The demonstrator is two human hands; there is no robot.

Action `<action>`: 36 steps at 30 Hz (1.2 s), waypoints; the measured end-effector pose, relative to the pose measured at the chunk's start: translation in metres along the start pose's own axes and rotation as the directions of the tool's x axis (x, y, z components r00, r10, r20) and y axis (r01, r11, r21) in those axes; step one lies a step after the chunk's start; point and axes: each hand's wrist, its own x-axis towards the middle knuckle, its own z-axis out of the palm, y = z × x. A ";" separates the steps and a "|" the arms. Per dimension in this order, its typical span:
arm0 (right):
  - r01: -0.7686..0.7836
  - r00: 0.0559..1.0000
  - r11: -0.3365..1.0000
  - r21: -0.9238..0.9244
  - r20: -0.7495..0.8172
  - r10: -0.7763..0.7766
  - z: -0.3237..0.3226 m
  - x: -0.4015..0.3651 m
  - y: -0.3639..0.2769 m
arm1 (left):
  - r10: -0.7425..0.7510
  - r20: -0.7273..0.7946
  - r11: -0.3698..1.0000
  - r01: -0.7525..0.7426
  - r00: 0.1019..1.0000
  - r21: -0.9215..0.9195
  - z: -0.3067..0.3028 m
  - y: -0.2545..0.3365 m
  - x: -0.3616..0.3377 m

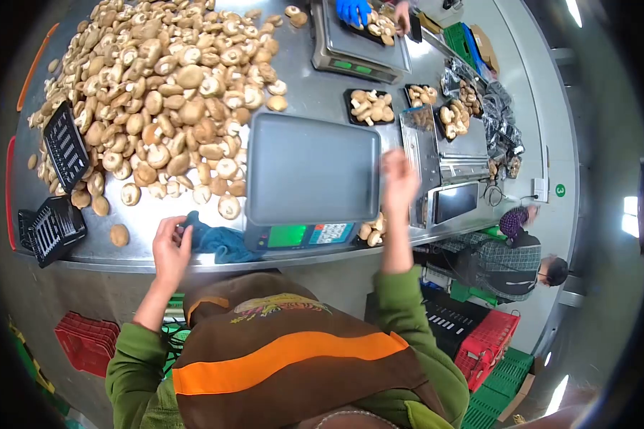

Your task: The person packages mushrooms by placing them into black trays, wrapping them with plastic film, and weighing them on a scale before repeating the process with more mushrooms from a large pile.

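Note:
My left hand is at the table's front edge, its fingertips closed on one end of a crumpled teal cloth. The cloth lies against the left front corner of a digital scale. Nothing lies on the scale's grey pan, and its green display is lit. Just off the pan's right edge is my right hand, smeared by motion with its fingers bent. Whether it holds anything does not show. Partly behind my right wrist, a few mushrooms sit beside the scale.
A big heap of mushrooms covers the table's left. Black trays lie at the left edge. Across the table, a blue-gloved hand works at another scale. Filled trays stand right. Another person and red crates are nearby.

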 end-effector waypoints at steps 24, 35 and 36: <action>0.553 0.217 0.813 -0.184 0.973 0.073 0.264 -0.163 -0.134 | -0.640 0.131 0.133 0.278 0.757 -0.951 -0.169 -0.166 0.147; 0.376 0.771 0.925 0.053 0.536 -0.344 0.322 -0.115 -0.212 | -0.110 -0.074 0.825 0.049 0.991 -0.563 -0.188 -0.129 0.084; 0.190 0.757 0.978 0.083 0.623 -0.200 0.320 -0.118 -0.207 | -0.051 -0.047 0.858 0.020 0.998 -0.514 -0.190 -0.127 0.081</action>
